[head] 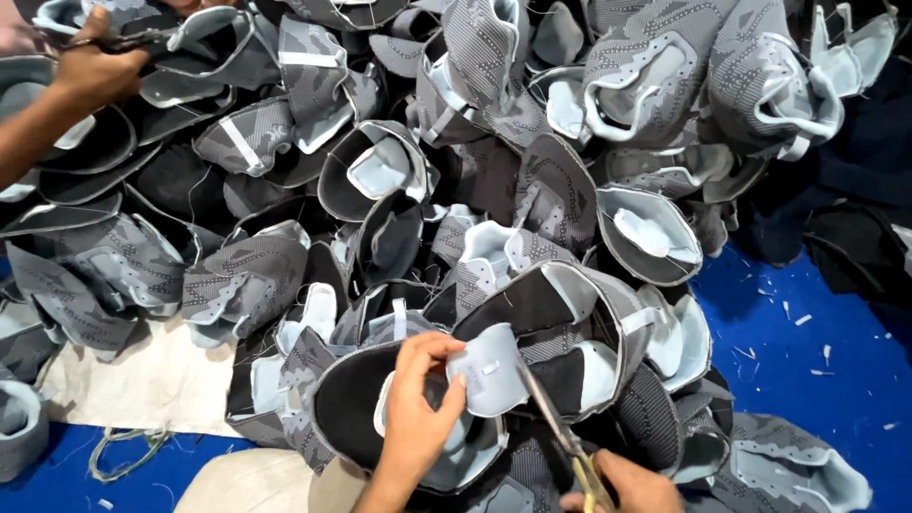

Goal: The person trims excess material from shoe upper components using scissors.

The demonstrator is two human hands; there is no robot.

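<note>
A grey patterned shoe upper [560, 323] with a black lining lies at the front of a big heap. My left hand [418, 408] pinches its pale blue tongue [489, 375] and lifts it. My right hand [622, 486], at the bottom edge, grips a pair of scissors [560, 432] whose blades point up toward the base of the tongue. The blades sit close together beside the tongue's right edge.
Several more grey and pale blue shoe uppers [399, 171] are piled across a blue surface [807, 361]. Another person's hand [95, 66] at the top left works on an upper. White cloth [142, 380] lies at the lower left, thread scraps at the right.
</note>
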